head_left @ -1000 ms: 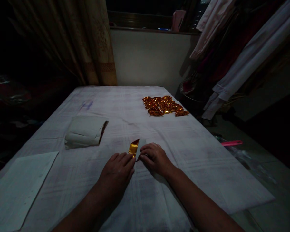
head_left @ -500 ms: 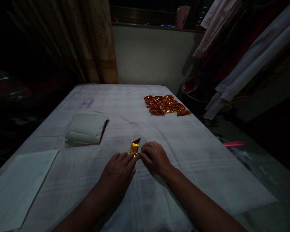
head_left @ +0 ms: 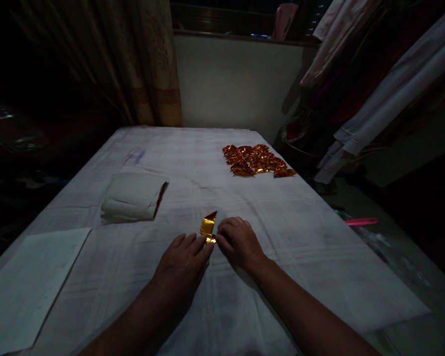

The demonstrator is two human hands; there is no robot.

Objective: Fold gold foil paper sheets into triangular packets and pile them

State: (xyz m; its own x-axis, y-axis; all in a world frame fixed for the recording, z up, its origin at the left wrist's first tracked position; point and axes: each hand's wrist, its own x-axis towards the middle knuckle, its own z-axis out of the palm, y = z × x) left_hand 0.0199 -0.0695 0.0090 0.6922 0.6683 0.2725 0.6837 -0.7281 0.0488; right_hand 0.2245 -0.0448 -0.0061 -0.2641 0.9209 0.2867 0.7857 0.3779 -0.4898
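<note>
Dim room, cloth-covered table [head_left: 289, 232]: near its front edge, left hand [head_left: 181, 264] and right hand [head_left: 239, 242] both pinch a gold foil sheet [head_left: 208, 226], mid-fold; pressing the crease flat seems next.

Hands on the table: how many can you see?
2, both the person's own. The left hand and the right hand rest on the table, fingertips pinching a small gold foil piece between them.

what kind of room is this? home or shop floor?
Most likely a home, dimly lit: a curtain hangs by a dark window, clothes hang at the right, and both hands fold gold foil paper on a cloth-covered table.
</note>
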